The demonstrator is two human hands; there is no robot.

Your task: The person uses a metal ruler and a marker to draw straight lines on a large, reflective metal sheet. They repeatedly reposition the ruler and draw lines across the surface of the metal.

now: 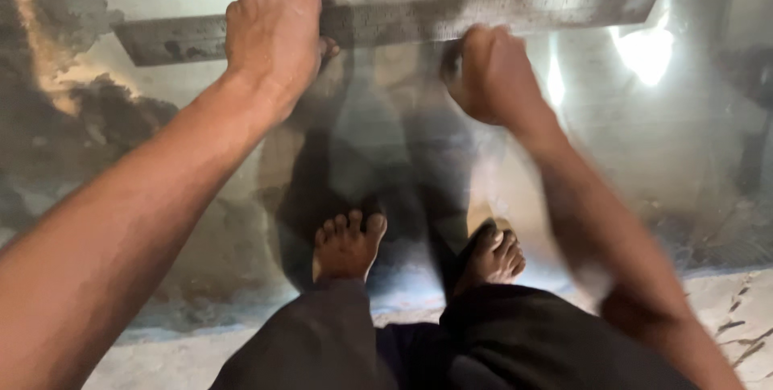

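Steel square point(483, 12) clamped by left hand point(274, 32); right hand point(491, 76) fisted at lower edge, grip blurred.

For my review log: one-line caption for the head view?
Left hand presses a metal square ruler onto a shiny metal sheet; blurred right hand at its edge, bare feet below.

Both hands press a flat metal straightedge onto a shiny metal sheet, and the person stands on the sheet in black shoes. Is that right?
Not quite: the head view shows bare feet, not shoes. The rest holds: the left hand and the right hand press the flat metal straightedge onto the shiny metal sheet on which the person stands.
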